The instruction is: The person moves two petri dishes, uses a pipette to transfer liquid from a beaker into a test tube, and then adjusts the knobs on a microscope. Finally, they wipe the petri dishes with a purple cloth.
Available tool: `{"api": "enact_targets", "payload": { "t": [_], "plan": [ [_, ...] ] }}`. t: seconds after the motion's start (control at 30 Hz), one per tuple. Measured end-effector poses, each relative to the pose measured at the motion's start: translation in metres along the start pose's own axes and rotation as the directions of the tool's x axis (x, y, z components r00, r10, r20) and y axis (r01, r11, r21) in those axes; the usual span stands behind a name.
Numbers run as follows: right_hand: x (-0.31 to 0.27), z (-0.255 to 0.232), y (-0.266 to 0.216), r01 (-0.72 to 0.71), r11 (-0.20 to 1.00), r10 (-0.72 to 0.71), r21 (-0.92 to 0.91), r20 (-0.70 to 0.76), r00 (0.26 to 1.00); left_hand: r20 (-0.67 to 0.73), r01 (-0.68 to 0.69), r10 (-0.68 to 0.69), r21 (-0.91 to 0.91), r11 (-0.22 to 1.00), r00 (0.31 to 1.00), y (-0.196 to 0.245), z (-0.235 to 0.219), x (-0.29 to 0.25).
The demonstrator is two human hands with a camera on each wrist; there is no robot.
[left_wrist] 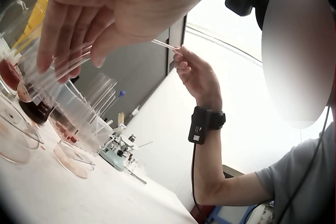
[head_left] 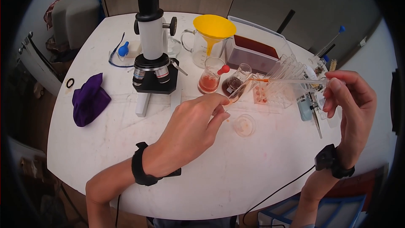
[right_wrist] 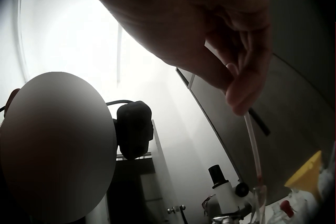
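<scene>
My left hand (head_left: 192, 128) pinches a slim clear glass test tube (head_left: 238, 94), tilted up to the right above the table. My right hand (head_left: 352, 99) holds a translucent dropper pipette (head_left: 295, 81) by its bulb end, nearly level. Orange liquid shows near the pipette's tip, which meets the tube's mouth in the head view. Below the hands lies a small clear petri dish (head_left: 244, 125) with faint orange residue. Just behind the tube stand a conical flask (head_left: 232, 88) of dark red liquid and a beaker (head_left: 208, 83) of red liquid with a red-bulbed dropper (head_left: 224, 69) in it.
A microscope (head_left: 151, 38) stands left of the glassware. Behind are a glass jug (head_left: 200, 52) with a yellow funnel (head_left: 214, 26) and a dark red box (head_left: 255, 50). Several test tubes (head_left: 291, 65) stand in a rack at right. A purple cloth (head_left: 90, 101) lies at left.
</scene>
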State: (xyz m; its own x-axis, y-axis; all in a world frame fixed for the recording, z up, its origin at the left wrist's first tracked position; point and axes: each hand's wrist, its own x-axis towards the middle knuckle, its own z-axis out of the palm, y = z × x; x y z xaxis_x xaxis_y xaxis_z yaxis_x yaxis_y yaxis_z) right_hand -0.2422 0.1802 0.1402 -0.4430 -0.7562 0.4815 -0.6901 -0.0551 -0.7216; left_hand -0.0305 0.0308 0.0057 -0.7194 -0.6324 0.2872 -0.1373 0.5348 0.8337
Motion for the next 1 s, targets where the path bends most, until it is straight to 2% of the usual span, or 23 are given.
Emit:
{"api": "enact_targets", "payload": {
  "t": [0.4,0.5,0.57,0.63,0.7,0.8,0.87,0.9,1.0],
  "plan": [
    [0.003,-0.003,-0.005,0.003,0.999,-0.002,-0.036,0.024,1.000,-0.008,-0.035,0.035,-0.012,0.999,0.999,-0.001,-0.001,-0.001],
    [0.005,-0.011,-0.004,0.004,0.999,-0.004,-0.037,-0.015,1.000,-0.029,-0.033,0.033,-0.008,0.999,0.999,0.000,-0.005,0.000],
    [0.009,-0.014,-0.002,0.004,1.000,-0.004,-0.008,-0.108,0.994,-0.089,-0.025,0.026,0.016,1.000,0.996,0.002,-0.011,0.003],
    [0.016,0.000,0.007,0.034,0.999,-0.033,0.004,-0.114,0.993,-0.130,-0.052,0.053,0.011,0.999,0.990,0.000,-0.016,0.005],
    [0.023,0.019,0.025,-0.008,1.000,0.009,0.029,-0.029,1.000,-0.168,-0.084,0.084,0.007,0.996,0.982,0.001,-0.021,0.007],
    [0.036,0.050,0.051,-0.067,0.998,0.067,0.012,-0.003,0.998,-0.167,-0.017,0.011,-0.038,0.999,0.986,0.007,-0.032,0.007],
    [0.042,0.065,0.062,-0.120,0.987,0.129,-0.106,0.082,0.988,-0.170,-0.018,0.010,-0.042,0.999,0.985,0.006,-0.036,0.005],
    [0.045,0.072,0.071,-0.118,0.988,0.127,-0.104,0.081,0.989,-0.175,-0.015,0.006,-0.050,0.999,0.985,0.006,-0.037,0.005],
    [0.049,0.087,0.080,0.040,0.954,0.015,-0.296,0.181,0.983,-0.185,-0.021,0.009,-0.061,0.998,0.983,0.006,-0.040,0.005]
  ]
}}
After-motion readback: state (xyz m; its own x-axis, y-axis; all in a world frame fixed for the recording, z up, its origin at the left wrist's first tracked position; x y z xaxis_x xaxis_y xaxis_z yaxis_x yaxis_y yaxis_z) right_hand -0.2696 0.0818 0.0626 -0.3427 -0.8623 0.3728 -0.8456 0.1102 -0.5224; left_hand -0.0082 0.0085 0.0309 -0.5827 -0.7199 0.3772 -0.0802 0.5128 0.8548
